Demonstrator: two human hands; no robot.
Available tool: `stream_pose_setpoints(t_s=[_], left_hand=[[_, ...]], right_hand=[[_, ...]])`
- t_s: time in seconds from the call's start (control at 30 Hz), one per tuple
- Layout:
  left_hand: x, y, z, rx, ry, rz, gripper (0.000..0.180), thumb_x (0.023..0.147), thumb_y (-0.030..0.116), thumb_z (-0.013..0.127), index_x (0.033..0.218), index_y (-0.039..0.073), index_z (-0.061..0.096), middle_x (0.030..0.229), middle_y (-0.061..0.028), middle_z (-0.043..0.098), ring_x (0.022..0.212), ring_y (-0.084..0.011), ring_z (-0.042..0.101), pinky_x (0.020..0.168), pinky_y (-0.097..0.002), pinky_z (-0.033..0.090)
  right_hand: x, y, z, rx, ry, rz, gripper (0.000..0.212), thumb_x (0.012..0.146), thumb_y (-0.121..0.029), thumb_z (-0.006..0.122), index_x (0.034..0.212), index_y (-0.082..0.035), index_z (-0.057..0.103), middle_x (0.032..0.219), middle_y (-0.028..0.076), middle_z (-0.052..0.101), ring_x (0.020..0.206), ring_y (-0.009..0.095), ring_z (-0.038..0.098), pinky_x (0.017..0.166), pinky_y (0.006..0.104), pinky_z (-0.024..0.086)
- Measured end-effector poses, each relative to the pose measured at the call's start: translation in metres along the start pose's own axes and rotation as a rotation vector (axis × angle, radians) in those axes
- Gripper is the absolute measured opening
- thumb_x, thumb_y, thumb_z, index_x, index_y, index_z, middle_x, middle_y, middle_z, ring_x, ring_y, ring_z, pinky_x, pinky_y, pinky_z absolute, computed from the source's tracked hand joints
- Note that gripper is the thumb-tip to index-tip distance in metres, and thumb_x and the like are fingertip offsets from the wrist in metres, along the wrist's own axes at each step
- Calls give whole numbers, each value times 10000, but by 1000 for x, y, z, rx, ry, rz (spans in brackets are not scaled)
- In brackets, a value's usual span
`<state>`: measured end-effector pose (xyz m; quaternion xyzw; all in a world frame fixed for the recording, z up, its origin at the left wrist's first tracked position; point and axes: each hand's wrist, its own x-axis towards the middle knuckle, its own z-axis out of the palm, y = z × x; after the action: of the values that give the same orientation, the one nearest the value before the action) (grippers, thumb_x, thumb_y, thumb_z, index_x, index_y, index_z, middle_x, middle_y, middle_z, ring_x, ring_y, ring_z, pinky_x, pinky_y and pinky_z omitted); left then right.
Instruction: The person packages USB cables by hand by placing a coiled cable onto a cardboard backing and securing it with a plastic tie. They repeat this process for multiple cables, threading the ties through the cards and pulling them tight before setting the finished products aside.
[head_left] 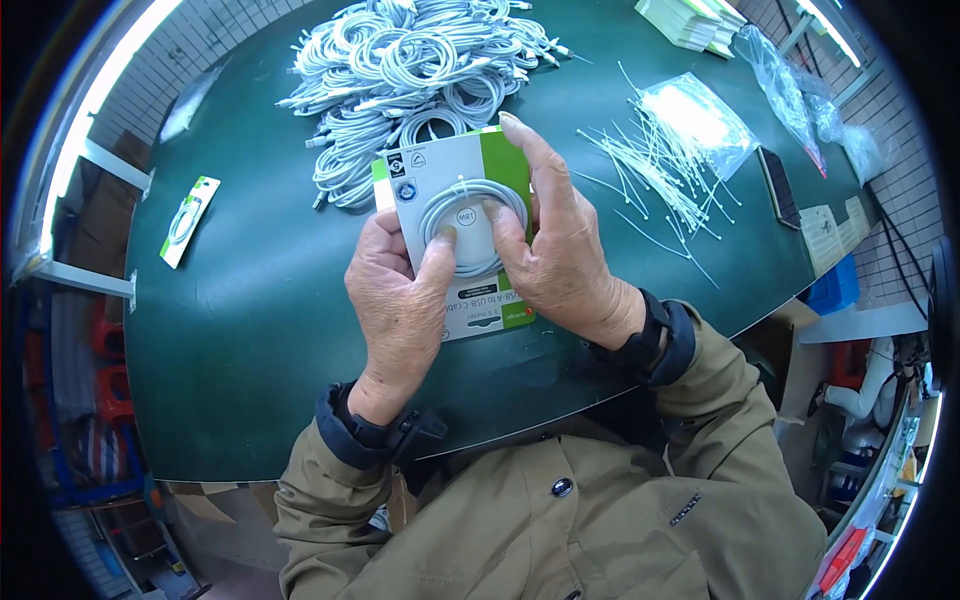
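Note:
Between both hands is a white and green packaging card (470,240), upside down to me. A coiled light grey cable (470,187) lies against its face, with a small tie at the top of the coil. My left hand (400,285) grips the card's left side, its thumb pressing inside the coil. Along the right side my right hand (570,245) holds on, thumb on the coil's inner edge and index finger stretched up beside the green strip. The fingers behind the card are hidden.
Beyond the card is a big pile of coiled grey cables (410,70). White cable ties (660,175) spread at right, near a plastic bag (700,115) and a dark phone-like slab (778,187). One carded cable (188,222) lies far left; stacked cards (690,22) sit far right.

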<state>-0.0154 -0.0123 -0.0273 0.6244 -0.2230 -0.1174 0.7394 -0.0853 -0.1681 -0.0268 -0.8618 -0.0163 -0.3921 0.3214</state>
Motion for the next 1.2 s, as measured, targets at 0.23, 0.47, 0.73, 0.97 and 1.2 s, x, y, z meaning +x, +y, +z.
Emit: stream_pose_setpoints(t_s=[0.23, 0.47, 0.73, 0.97, 1.2], left_hand=[[12, -3, -11, -184, 23, -19, 282, 953, 17, 667, 1212, -55, 582, 1070, -115, 716, 907, -109, 688, 816, -252, 565], [21, -2, -17, -342, -77, -107, 320, 950, 19, 694, 1238, -58, 578, 1111, -128, 716, 950, -126, 690, 874, -260, 559], [11, 15, -26, 5, -102, -136, 285, 932, 39, 701, 1193, -19, 603, 1063, -83, 709, 902, -110, 680, 774, -252, 569], [6, 29, -61, -157, -147, -173, 310, 906, 6, 700, 1190, -45, 586, 1048, -104, 698, 906, -128, 673, 825, -271, 563], [78, 13, -250, -171, 209, 46, 219, 955, 61, 656, 1147, -14, 581, 1035, -68, 666, 886, -154, 664, 758, -304, 571]], right_hand=[[6, 0, -3, 710, -103, 395, 632, 976, -27, 653, 1513, 42, 328, 1213, 193, 653, 1014, 156, 687, 840, 266, 579], [14, 8, -14, 825, -208, 520, 485, 960, -20, 680, 1382, 104, 477, 1169, 159, 679, 1039, 154, 677, 891, 269, 573], [8, 3, -11, 797, -213, 521, 421, 932, -5, 659, 1326, 66, 530, 1188, 146, 682, 1083, 180, 667, 962, 318, 543], [4, -1, -16, 883, -255, 523, 401, 954, -31, 638, 1332, 46, 532, 1071, 99, 693, 897, 120, 681, 748, 232, 556], [18, -4, -15, 689, -295, 643, 323, 971, -54, 640, 1279, 29, 591, 978, 71, 695, 737, 92, 668, 614, 204, 504]])
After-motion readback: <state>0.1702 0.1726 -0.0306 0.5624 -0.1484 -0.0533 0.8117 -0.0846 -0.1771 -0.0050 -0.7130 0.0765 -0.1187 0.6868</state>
